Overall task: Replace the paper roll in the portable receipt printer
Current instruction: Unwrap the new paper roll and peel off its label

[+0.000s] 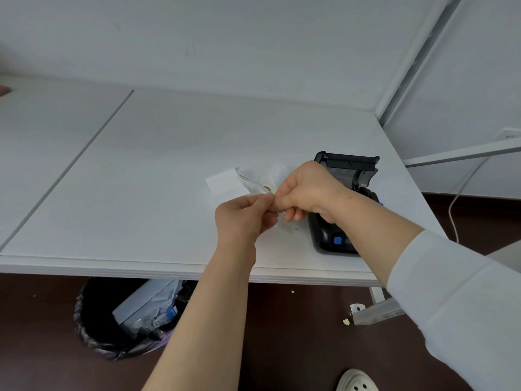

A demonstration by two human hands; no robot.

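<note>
Shoe: a pale perforated toe shows at the bottom edge, on the dark floor.
Waste bin: stands on the floor under the table edge, lined with a dark bag and holding paper and packaging.
Left hand: closed in a pinch; thumb and fingertips grip a thin clear wrapper over the table.
Right hand: closed in a pinch on the same wrapper, its fingertips touching those of the left hand; a white sleeve covers the forearm.
Wrapper markings: a line of small dark print runs along one edge; it is too small to read.
Paper roll: white, partly hidden behind the right hand, directly beyond the pinched wrapper; whether it is inside the wrapper cannot be told.
Loose paper: a white sheet lying flat on the table, left of the roll.
Printer: black, on the table just right of the hands, near the front edge; a blue button shows on its front panel. No brand legible.
Printer lid: raised upright at the far end.
Cable: pale, hanging beyond the table's right side.
</note>
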